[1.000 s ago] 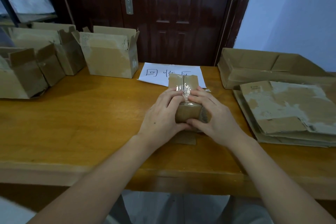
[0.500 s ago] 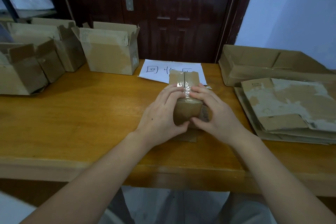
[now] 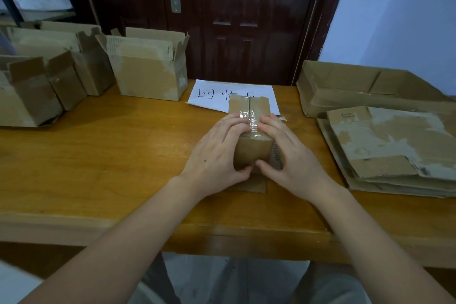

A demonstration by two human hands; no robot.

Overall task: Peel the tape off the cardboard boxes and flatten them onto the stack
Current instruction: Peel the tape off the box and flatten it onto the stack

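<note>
**Small taped box held on the table**

A small brown cardboard box [image 3: 249, 128] is gripped mid-table by the left hand [image 3: 217, 155] and right hand [image 3: 291, 158], fingers curled over its top. Crinkled clear tape [image 3: 251, 119] is seen along the closed flap seam. Flattened boxes [image 3: 394, 148] are stacked to the right.

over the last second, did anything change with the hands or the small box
Almost nothing. Both hands, left hand and right hand, keep gripping the small taped box on the table, fingertips by the clear tape. No tape has lifted. The flattened stack and open boxes stayed put.
</note>
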